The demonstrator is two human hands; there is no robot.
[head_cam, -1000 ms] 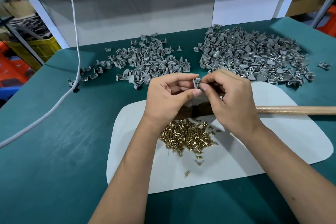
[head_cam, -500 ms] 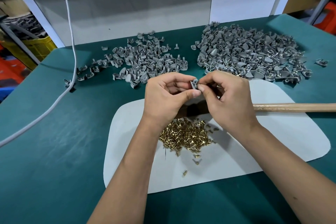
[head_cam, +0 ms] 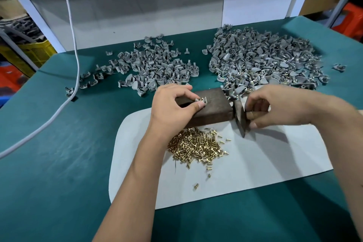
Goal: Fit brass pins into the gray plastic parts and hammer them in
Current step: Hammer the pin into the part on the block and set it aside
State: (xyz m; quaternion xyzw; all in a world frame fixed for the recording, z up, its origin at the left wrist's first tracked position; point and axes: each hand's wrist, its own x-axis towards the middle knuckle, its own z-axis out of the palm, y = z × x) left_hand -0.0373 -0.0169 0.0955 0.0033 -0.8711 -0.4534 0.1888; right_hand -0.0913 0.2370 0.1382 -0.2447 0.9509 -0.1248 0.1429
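My left hand (head_cam: 172,106) pinches a small gray plastic part (head_cam: 202,101) and holds it down on a dark wooden block (head_cam: 214,104). To the right of the block, my right hand (head_cam: 275,107) grips the hammer just behind its dark metal head (head_cam: 240,118); the handle is hidden under my palm. A heap of brass pins (head_cam: 196,146) lies on the white mat (head_cam: 265,163) in front of the block. Whether a pin sits in the held part is too small to tell.
Two heaps of gray plastic parts lie on the green table (head_cam: 59,153), one at the back middle (head_cam: 155,67), a larger one at the back right (head_cam: 263,61). A white cable (head_cam: 75,65) hangs down at the left. A few loose pins (head_cam: 196,185) lie near the mat's front.
My hands have parted. The left one lowered the gray part onto the block, now uncovered. The right one let go of the part, moved right and took hold of the hammer.
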